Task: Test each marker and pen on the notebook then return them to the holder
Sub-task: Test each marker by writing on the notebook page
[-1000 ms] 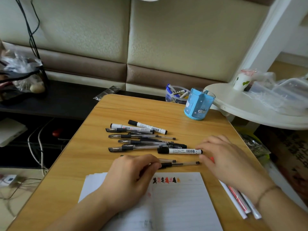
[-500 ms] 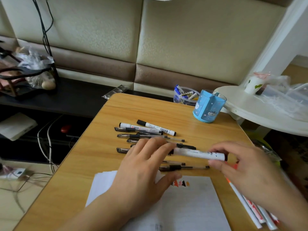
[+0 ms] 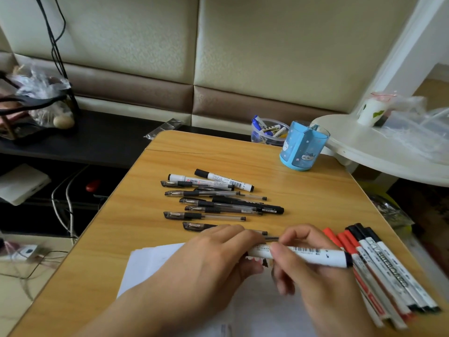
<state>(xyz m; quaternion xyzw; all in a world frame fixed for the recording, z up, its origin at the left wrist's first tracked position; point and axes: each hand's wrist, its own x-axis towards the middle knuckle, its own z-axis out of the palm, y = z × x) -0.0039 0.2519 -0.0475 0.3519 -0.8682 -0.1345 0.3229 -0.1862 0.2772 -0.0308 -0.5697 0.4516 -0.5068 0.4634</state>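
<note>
Both hands on one white marker [image 3: 313,256], held level over the notebook [image 3: 155,261]: left hand [image 3: 213,259] wrapped round the cap end, right hand [image 3: 308,271] pinching the barrel. Looks like uncapping. Pull straight along the axis, keep the nib off the fingers. Blue holder [image 3: 302,147] stands at the table's far edge, well apart.

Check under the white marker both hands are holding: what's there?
Under the white marker lies the notebook, with a few test marks showing. The left hand and right hand cover the rest.

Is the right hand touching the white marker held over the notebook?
Touching. Head view: right hand fingers curl round the white marker.
</note>
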